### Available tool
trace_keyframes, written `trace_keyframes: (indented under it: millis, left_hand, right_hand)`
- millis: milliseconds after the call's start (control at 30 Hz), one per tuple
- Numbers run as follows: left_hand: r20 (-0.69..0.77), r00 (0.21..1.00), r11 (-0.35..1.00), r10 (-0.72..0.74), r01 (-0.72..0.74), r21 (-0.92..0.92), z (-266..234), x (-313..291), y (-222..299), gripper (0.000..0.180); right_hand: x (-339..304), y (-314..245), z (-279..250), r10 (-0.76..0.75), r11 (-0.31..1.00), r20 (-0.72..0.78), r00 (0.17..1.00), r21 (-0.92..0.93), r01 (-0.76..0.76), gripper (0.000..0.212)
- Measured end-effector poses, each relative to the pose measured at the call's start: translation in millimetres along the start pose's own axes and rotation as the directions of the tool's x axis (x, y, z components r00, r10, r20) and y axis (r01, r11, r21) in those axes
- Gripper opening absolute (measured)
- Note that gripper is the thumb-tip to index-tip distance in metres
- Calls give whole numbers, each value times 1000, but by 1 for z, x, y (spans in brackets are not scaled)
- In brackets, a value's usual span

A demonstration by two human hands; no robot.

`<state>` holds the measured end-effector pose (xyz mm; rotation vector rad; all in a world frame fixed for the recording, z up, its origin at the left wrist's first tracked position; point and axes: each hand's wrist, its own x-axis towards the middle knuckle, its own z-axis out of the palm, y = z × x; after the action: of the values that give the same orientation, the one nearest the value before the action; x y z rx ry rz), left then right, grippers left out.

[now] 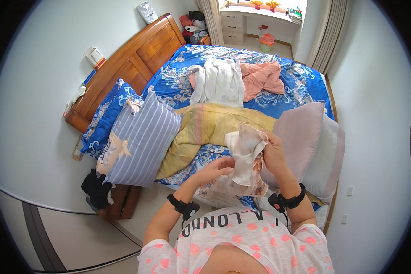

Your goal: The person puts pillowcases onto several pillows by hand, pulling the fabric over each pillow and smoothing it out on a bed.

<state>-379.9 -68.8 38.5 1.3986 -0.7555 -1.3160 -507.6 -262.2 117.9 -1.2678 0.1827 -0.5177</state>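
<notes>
A shiny white and beige satin-like cloth [245,166] with brownish patches hangs in folds in front of my chest; its exact kind is hard to make out. My right hand [274,153] grips its upper right side, fingers closed round the fabric. At the cloth's left edge is my left hand [217,170], fingers loosely bent, with the thumb apart from them and the fingertips close against the fabric. Below and behind the cloth, a yellow striped quilt [205,121] lies bunched across the bed.
Blue patterned bedding [303,91] covers the bed. On it lie a white cloth [219,82], a pink cloth [262,80], a blue striped pillow [146,141] at left and a mauve pillow [299,137] at right. A wooden headboard [132,68] and nightstand [128,203] stand left.
</notes>
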Motion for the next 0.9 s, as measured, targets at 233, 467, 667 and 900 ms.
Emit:
trace_keyframes:
  millis: [233, 467, 667, 900]
  left_hand:
    - [-155, 983, 995, 96, -94, 18, 23, 11, 4, 68]
    - [-341, 916, 975, 212, -177, 132, 5, 7, 2, 28]
    - [-273, 870, 794, 410, -193, 576, 19, 11, 53, 33]
    - [-359, 683, 693, 636, -302, 654, 25, 9, 43, 65]
  right_hand:
    - [-3, -7, -5, -67, 998, 99, 993, 7, 66, 22]
    - [-7, -18, -33, 4, 980, -68, 998, -197, -18, 25]
    - [-3, -34, 24, -594, 309, 331, 733, -748, 587, 50]
    - [-1, -2, 0, -94, 569, 425, 900, -719, 398, 31]
